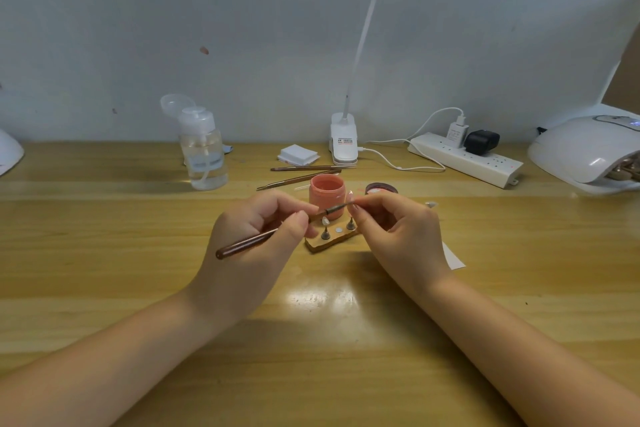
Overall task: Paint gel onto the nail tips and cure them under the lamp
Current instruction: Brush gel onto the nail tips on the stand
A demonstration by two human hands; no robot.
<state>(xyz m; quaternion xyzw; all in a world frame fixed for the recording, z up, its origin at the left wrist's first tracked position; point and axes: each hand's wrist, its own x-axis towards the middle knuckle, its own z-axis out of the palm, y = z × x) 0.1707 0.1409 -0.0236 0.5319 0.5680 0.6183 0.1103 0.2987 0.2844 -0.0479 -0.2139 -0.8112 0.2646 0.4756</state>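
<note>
Both hands meet just above the small wooden stand [331,238] at the middle of the bench [104,253]. Left hand [256,236] grips the brown brush [249,243] like a pen, handle trailing back toward the person, bristle end pointing right. Right hand [398,236] has its fingers curled and pinched around something tiny at the brush tip, probably a nail tip on its peg, though it is too small to be sure. On the stand, one nail tip [325,220] sits on a peg beside a bare magnet disc and another peg.

Likely trouble: the hands work directly over the stand and just in front of the open pink gel jar [327,196], so a dropped wrist could knock the pegs over or tip the jar. An overloaded brush would flood the tip's edges onto the pinching fingers.

The curing lamp [585,152] sits well apart at the far right edge, so the wet tip faces a long carry.
</note>
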